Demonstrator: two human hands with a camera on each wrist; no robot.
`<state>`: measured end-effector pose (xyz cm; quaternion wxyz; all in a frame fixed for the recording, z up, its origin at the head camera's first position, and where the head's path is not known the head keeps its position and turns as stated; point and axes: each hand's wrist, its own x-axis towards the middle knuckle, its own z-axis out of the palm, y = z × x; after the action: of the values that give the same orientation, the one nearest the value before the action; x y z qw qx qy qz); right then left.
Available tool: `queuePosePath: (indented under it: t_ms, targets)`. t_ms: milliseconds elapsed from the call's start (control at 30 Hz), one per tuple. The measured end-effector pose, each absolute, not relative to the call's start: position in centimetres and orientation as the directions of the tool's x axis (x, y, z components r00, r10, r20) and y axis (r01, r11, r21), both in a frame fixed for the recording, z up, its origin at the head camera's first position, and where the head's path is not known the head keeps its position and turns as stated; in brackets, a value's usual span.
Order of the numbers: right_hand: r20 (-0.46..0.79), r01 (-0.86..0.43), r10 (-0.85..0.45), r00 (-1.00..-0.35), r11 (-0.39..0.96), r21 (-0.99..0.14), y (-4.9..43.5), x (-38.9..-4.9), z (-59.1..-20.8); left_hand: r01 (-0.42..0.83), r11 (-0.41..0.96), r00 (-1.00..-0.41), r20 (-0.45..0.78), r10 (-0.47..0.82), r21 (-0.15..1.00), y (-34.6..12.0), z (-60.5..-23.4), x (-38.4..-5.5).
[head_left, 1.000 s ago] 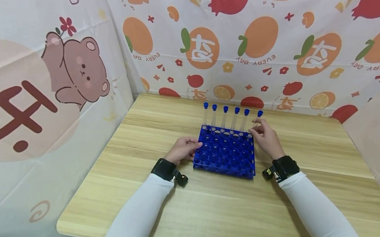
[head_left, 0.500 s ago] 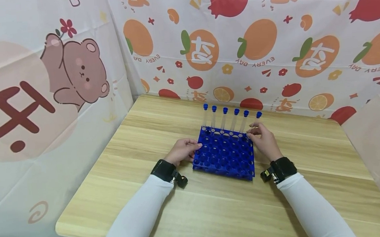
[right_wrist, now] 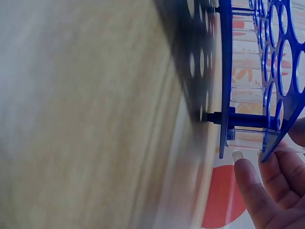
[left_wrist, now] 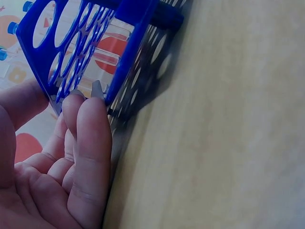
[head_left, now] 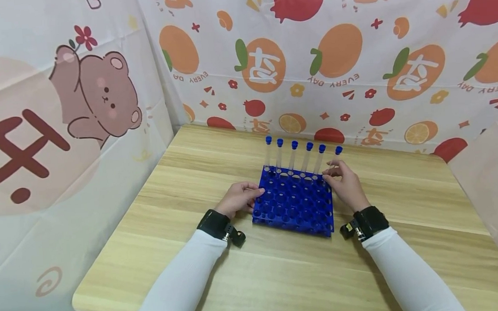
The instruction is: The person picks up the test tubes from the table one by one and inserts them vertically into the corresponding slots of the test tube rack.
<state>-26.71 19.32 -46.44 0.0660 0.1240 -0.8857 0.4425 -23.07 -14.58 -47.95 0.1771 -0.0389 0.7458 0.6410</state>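
Note:
A blue test tube rack [head_left: 293, 200] stands on the wooden table, its top plate full of round holes. Several clear test tubes [head_left: 292, 160] with blue caps stand in a row along its far edge. My left hand [head_left: 238, 197] grips the rack's left side, thumb on the top plate and fingers below. My right hand [head_left: 346, 184] holds the rack's far right corner, thumb over the top plate and fingers at its end. It lies close against the last test tube [head_left: 336, 156]; whether it touches that tube I cannot tell. The left wrist view shows bent fingers [left_wrist: 91, 143] beside the rack.
The light wooden table [head_left: 282, 277] stretches around the rack on all sides. Behind it hangs a fruit-print cloth [head_left: 298, 52], and a bear-print cloth [head_left: 108, 97] hangs at the left. Each wrist wears a black strap with a small camera.
My right thumb has slid from beside the last tube onto the rack's far right corner. The left hand and the row of tubes look nearly the same.

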Motion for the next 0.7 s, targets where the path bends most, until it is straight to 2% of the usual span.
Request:
queuePosePath:
  t_ms: [700]
  targets:
    - [0.216,-0.264,-0.153,-0.964,0.566,-0.781,19.11,-26.31,-46.26,-0.289,0.170,-0.935,-0.316,0.163,0.942,-14.55,-47.99,-22.99]
